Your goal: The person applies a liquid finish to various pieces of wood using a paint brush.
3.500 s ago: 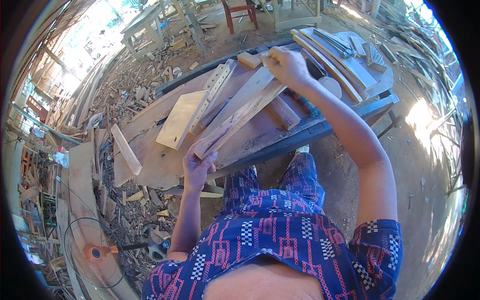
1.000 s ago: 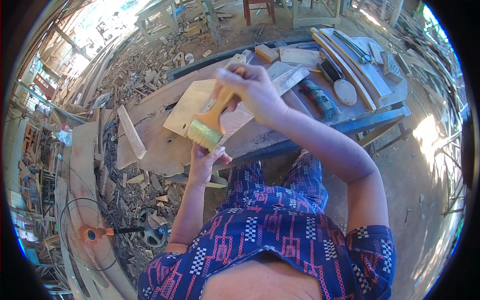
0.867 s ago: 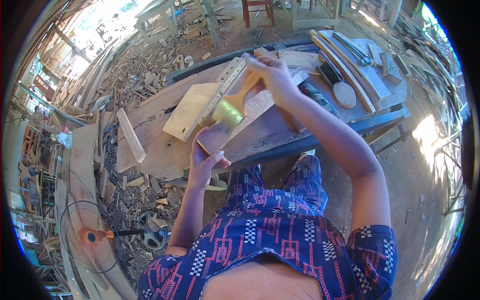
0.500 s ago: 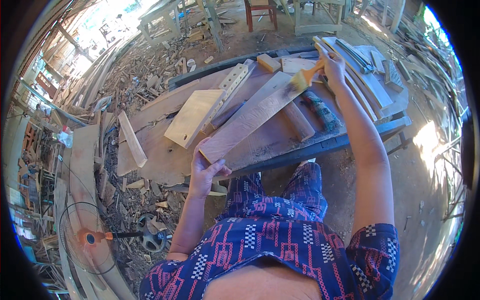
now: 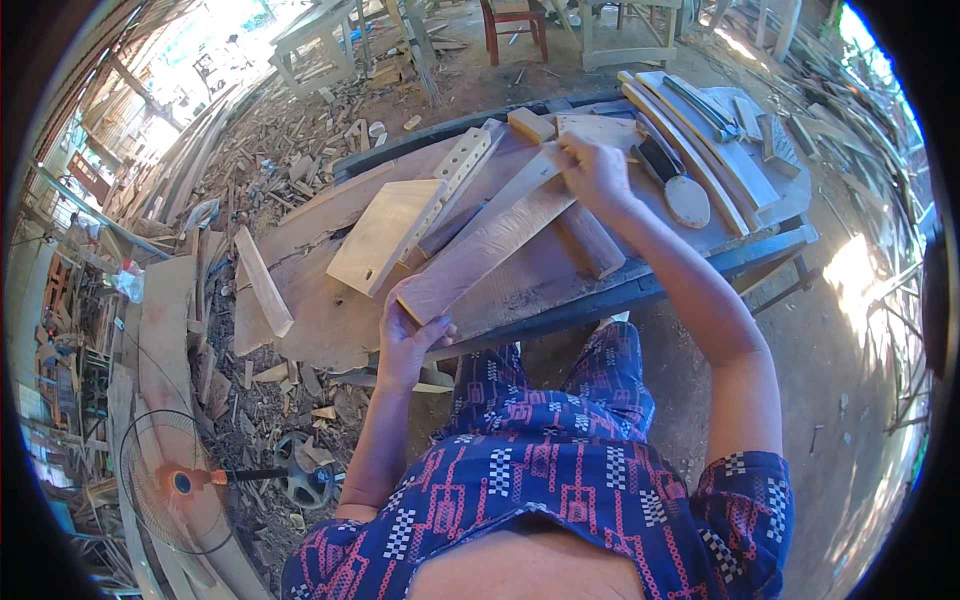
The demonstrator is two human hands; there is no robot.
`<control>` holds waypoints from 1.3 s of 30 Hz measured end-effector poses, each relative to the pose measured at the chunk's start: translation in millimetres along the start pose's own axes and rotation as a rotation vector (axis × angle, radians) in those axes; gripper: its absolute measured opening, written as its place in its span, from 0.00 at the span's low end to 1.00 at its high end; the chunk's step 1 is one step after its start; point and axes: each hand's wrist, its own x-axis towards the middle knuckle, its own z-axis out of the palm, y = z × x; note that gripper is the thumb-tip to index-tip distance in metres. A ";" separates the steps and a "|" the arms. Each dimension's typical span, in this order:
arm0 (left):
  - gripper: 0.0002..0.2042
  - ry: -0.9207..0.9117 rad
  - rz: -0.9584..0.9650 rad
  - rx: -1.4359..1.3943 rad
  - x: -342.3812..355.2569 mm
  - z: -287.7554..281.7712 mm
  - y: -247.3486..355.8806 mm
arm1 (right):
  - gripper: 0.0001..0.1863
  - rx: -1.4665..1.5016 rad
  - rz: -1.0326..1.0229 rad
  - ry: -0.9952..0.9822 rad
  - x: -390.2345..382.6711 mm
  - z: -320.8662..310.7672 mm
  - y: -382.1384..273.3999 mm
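A long, narrow wooden board (image 5: 485, 250) slants away over the bench, its near end gripped by my left hand (image 5: 410, 340). My right hand (image 5: 590, 175) is bent closed at the board's far end; whatever is in its fingers is hidden, and the brush cannot be made out. Left of the board lie a pale panel (image 5: 380, 230) with one hole and a strip (image 5: 462, 170) with a row of holes. A brown wood piece (image 5: 595, 245) lies right of it, and beyond my right hand is a dark brush with a pale oval top (image 5: 686, 200).
The worn workbench (image 5: 285, 250) holds a loose stick (image 5: 262, 278), a small block (image 5: 530, 124) and long planks (image 5: 700, 150). A standing fan (image 5: 180, 482) is at lower left, among wood scraps. A red chair (image 5: 510, 30) and wooden frames stand behind, and piled timber is at right.
My right hand has swept the brush out along the board, then moved a little back left and down, hiding it from view. My left hand stays at the board's near end.
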 end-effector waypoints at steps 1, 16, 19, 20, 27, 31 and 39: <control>0.28 0.003 0.008 0.004 0.8 -2.9 -3.9 | 0.11 0.063 -0.088 0.004 -4.6 -2.5 -20.1; 0.26 0.043 0.067 0.028 -4.3 7.8 -2.8 | 0.15 1.106 0.180 -0.368 -36.1 -41.2 -149.0; 0.26 0.028 0.033 0.098 -4.5 4.6 -0.2 | 0.12 1.315 0.293 -0.448 -32.7 -37.5 -143.7; 0.26 0.013 0.011 0.130 -4.8 4.6 1.3 | 0.11 1.342 0.315 -0.481 -32.3 -33.4 -138.0; 0.29 -0.005 0.153 0.060 -0.3 4.9 -5.1 | 0.08 1.232 0.589 -0.324 -11.1 -16.2 -58.3; 0.28 -0.011 0.104 0.070 -1.8 -1.6 -4.6 | 0.09 0.987 0.663 -0.189 11.5 -16.6 2.6; 0.27 -0.003 0.111 0.060 -0.4 3.4 -0.4 | 0.10 0.535 0.475 0.132 37.4 -35.4 102.4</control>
